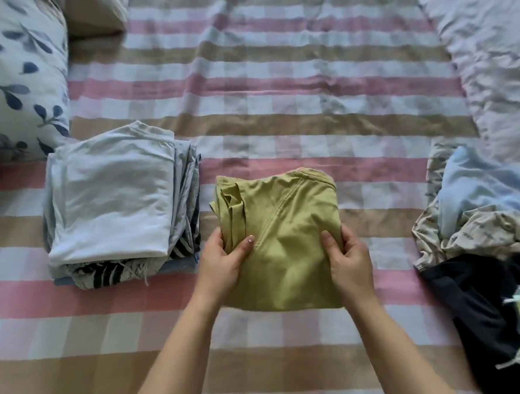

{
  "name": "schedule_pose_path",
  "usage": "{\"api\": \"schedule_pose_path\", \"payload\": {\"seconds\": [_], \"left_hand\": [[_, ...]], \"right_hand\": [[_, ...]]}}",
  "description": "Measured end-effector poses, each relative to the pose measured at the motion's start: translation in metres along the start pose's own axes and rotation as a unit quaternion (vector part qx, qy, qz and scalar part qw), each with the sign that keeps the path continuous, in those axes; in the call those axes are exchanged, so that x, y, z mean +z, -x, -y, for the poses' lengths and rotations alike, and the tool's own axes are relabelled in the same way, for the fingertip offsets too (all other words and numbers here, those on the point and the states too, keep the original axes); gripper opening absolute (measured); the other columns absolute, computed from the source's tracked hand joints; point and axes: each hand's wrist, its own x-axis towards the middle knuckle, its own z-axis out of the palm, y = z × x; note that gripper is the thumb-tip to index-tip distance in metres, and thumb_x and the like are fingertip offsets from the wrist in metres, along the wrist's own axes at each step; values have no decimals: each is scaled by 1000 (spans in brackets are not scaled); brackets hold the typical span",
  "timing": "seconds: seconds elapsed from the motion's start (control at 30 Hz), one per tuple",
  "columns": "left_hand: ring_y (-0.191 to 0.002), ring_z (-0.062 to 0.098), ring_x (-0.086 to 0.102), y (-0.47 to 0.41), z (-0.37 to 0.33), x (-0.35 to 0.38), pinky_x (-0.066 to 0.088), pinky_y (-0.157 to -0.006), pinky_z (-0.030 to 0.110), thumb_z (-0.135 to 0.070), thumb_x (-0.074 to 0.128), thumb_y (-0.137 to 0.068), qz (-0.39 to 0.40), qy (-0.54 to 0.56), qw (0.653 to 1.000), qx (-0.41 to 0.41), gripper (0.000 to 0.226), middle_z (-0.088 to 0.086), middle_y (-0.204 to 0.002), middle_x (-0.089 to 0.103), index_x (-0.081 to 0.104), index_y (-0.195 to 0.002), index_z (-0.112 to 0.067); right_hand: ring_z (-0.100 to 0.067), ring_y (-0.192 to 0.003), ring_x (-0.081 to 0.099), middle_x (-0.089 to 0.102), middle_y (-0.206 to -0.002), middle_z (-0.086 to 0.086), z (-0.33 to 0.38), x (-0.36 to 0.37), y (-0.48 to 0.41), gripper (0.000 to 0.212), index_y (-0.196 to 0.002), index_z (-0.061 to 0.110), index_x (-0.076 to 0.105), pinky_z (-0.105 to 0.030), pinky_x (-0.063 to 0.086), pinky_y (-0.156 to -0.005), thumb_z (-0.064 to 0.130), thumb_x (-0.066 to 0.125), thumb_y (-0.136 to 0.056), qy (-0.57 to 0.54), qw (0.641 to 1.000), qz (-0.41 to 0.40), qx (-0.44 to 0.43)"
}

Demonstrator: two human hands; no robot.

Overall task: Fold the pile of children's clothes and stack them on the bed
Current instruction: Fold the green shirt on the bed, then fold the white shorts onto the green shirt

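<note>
On the striped bed (pixel 279 128) lies a folded green garment (pixel 282 238) — the left hand (pixel 223 260) pinches its left edge, the right hand (pixel 349 261) grips its right edge. Just left sits the folded stack (pixel 113 205); unfolded clothes (pixel 483 229) heap at right
</note>
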Motion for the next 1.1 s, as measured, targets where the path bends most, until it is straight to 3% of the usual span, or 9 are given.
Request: {"api": "schedule_pose_path", "payload": {"seconds": [0.07,0.17,0.3,0.4,0.53,0.63,0.73,1.0,1.1], "left_hand": [[-76,-5,63,-41,-7,9,50,-72,13,-10,67,-83,-2,13,1000,6,18,-6,-91,67,59,-95,-21],[-90,18,63,-91,-4,17,52,-85,33,-8,63,-85,1,49,998,-30,23,11,-106,66,57,-107,-8],[-95,24,60,-128,16,26,48,-93,42,-8,63,-86,-8,34,997,-69,21,14,-109,65,56,-105,-12],[-95,25,62,-135,25,31,49,-92,41,-12,66,-84,-20,-7,995,-97,22,18,-109,66,59,-104,-6],[-92,25,65,-121,29,24,53,-86,38,-15,75,-76,-11,-42,988,-147,37,13,-102,68,61,-108,-1],[-79,20,64,-98,37,23,53,-70,27,-9,73,-77,17,-45,986,-159,26,12,-93,68,62,-100,-2],[-72,13,62,-82,44,28,50,-65,20,-9,73,-78,33,-61,986,-149,17,2,-81,66,61,-90,-9],[-84,25,65,-58,52,28,52,-73,33,-11,70,-80,-17,-35,987,-158,15,8,-86,69,63,-92,-4],[-98,30,58,-36,50,25,44,-84,38,-16,68,-82,-69,-185,975,-104,29,15,-102,64,57,-105,-3]], "right_hand": [[-7,-73,57,64,-81,0,2,7,-43,11,-85,15,61,-19,45,-67,11,54,-93,-1,1000,-5,-6],[-10,-85,59,66,-95,0,-3,24,-93,14,-102,13,63,-18,46,-77,12,52,-93,1,1000,1,7],[-20,-95,59,67,-107,-11,-26,37,-131,20,-110,6,62,-29,44,-85,11,52,-93,54,998,-3,36],[-30,-99,61,67,-105,-16,-42,34,-138,20,-106,2,63,-37,46,-85,14,52,-93,104,992,-16,73],[-28,-89,62,69,-96,-15,-53,21,-122,25,-95,2,65,-32,45,-73,25,56,-91,145,981,-7,129],[-32,-79,62,69,-87,-19,-63,10,-95,26,-86,-1,64,-33,43,-64,24,59,-89,163,976,23,140],[-28,-71,61,68,-75,-13,-68,-3,-74,21,-75,6,64,-30,39,-56,23,61,-88,166,976,-9,141],[-20,-73,59,65,-75,-6,-66,-10,-66,17,-78,11,61,-28,38,-60,25,62,-87,162,975,-18,151],[-19,-81,61,64,-84,-1,-61,-27,-54,9,-90,14,60,-28,44,-69,23,60,-88,170,974,-27,144]]}}
